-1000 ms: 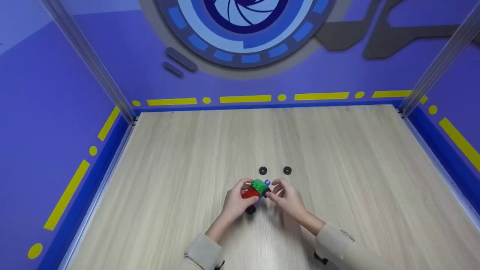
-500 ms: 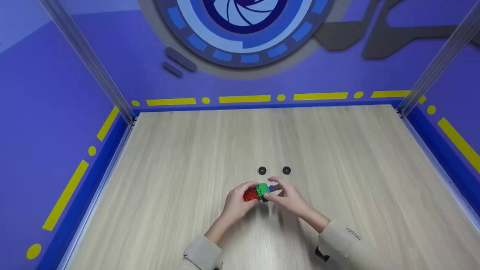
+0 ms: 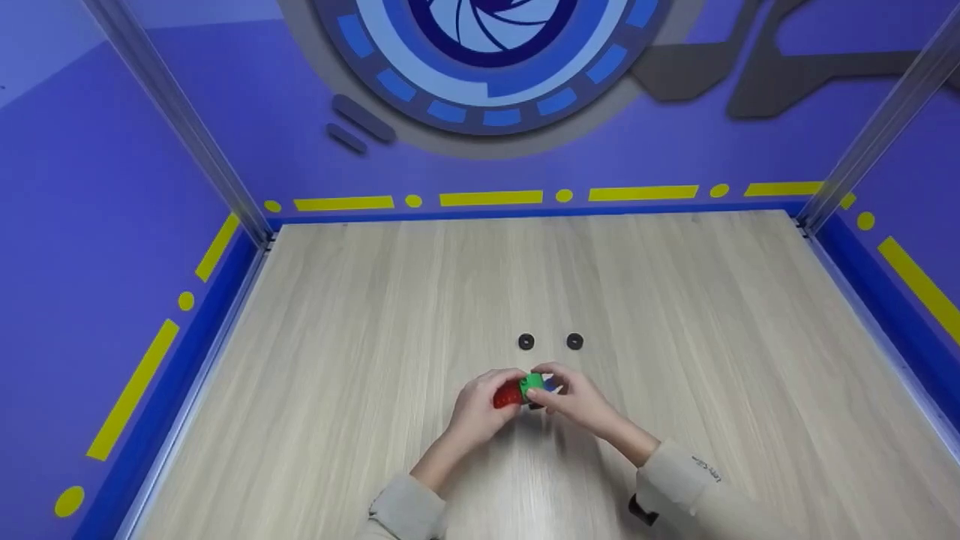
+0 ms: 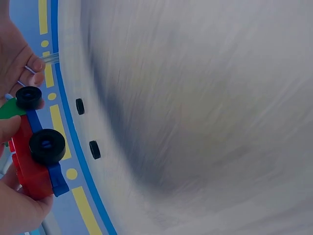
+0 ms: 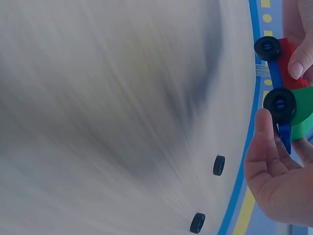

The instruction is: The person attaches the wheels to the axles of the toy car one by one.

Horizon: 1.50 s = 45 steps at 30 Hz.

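A toy car built of blocks is held in the air between both hands. Its red rear block is gripped by my left hand, thumb on the near side and fingers on the far side. The green front block lies between the thumb and curled fingers of my right hand. In the left wrist view, the blue chassis carries a black rear wheel and a front wheel. My right thumb reaches the front wheel in the right wrist view. Fingers hide parts of the car.
Two loose black tyres, the left tyre and the right tyre, lie beyond the hands on the wooden tabletop. Blue-purple panels with metal corner posts enclose the table at the back and sides.
The car has turned from a diagonal to nearly level, its green front now pointing right. My right fingers have closed in round the front. Both tyres stay where they were.
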Tool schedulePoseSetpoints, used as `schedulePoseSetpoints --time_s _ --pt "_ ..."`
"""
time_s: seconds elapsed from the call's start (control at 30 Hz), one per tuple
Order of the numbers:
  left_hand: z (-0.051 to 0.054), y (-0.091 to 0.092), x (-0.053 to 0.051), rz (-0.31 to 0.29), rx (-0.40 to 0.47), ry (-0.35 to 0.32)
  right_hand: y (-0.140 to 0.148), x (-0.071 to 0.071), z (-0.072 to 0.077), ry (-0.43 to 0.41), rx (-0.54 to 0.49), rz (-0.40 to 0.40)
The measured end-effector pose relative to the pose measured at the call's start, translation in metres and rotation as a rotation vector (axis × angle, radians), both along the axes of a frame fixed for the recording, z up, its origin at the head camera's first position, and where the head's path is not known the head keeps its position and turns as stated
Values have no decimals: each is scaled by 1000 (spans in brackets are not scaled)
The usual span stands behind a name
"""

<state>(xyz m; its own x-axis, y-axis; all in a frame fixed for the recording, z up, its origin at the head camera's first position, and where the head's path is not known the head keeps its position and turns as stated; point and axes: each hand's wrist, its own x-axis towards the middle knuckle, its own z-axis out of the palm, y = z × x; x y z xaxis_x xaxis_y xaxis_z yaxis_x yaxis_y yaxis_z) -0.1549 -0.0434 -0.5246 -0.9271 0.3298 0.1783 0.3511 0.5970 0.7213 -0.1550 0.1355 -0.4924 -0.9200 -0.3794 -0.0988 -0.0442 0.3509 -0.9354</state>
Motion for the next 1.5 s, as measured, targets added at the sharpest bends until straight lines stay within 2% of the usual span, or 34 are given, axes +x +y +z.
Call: schedulePoseSetpoints --time_s 0.13,0.4,0.63,0.8,0.9,1.17,1.33,1.4,1.5 --pt "0 2 1 2 -49 24 -1 0 -2 0 6 -2" --pt "-2 4 2 -6 -110 121 -2 1 0 -31 -24 6" --pt "-3 3 2 -5 -73 151 -1 1 -1 -33 -53 -2" --pt "-2 2 0 10 -29 129 0 2 -2 6 -56 -10" --pt "0 -1 -1 24 31 72 1 2 -2 32 -52 -17" --pt "1 -9 -4 84 271 -183 5 4 -1 92 -33 -61" --pt "-1 -11 -6 84 420 -335 6 7 -2 151 -49 -76" --pt "2 -12 -6 77 456 -395 6 9 -3 174 -51 -76" --pt "13 -13 -4 60 470 -437 6 11 -4 220 -40 -82"
